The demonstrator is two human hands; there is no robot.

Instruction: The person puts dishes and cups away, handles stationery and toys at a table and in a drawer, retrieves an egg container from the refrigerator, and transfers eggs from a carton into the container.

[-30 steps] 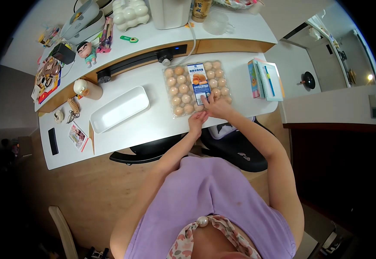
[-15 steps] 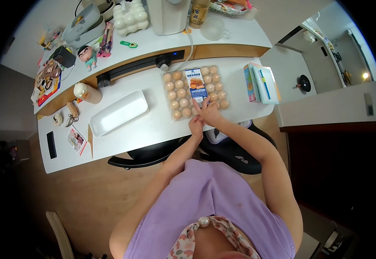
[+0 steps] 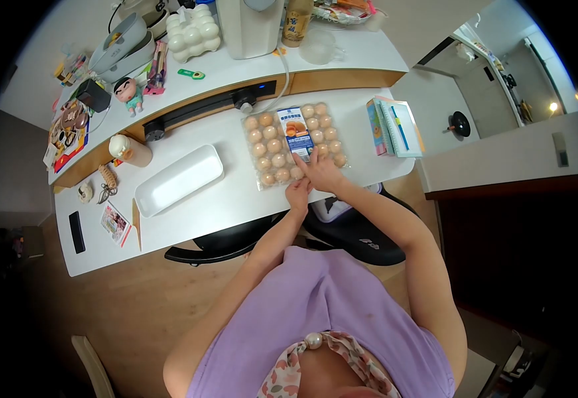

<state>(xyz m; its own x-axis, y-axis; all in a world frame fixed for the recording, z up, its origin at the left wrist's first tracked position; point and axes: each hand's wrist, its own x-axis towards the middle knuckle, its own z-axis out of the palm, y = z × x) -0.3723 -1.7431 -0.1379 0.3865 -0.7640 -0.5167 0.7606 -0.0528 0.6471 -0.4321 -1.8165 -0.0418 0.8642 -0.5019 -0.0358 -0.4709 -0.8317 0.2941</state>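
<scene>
A clear plastic egg carton (image 3: 267, 147) full of brown eggs lies on the white desk, with a blue-and-white paper label (image 3: 297, 142) across its middle. My right hand (image 3: 324, 176) rests on the carton's near part, its index and middle fingers spread at the label's lower end. At the carton's near edge, my left hand (image 3: 297, 194) has its fingers closed in a pinch on the rim. What lies right under the fingertips is hidden. To the left of the carton sits a white rectangular bin (image 3: 180, 180) with nothing in it.
Notebooks (image 3: 395, 127) with a blue pen lie to the right. A bottle (image 3: 130, 150), phone (image 3: 76, 232) and cards (image 3: 114, 224) are on the left. Behind runs a raised shelf (image 3: 236, 76) holding an egg-shaped white box (image 3: 192, 33). A black chair (image 3: 358, 235) stands below the desk edge.
The whole view has shifted slightly, so the desk things appear a little to the left. My hands stay at the carton's near edge in almost the same pose.
</scene>
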